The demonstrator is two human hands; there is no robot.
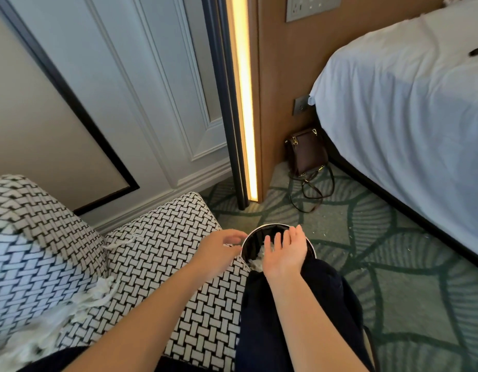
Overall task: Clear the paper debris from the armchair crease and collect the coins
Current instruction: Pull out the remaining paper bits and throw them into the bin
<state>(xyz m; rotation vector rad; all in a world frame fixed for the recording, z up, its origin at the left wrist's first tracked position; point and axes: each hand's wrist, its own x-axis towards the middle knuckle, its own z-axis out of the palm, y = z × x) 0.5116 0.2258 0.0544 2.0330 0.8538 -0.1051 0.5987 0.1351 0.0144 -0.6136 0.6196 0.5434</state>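
Just below the right hand (285, 252), paper debris (258, 260) lies in the bin (275, 226).

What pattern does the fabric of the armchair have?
The armchair has a black-and-white basket-weave pattern, which shows best in the head view.

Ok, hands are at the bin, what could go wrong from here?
Paper dropped from the open right hand could miss the bin and land on the carpet, where flecks already lie. Shreds lie on the armchair; no coins show, so any hidden among them might get binned.
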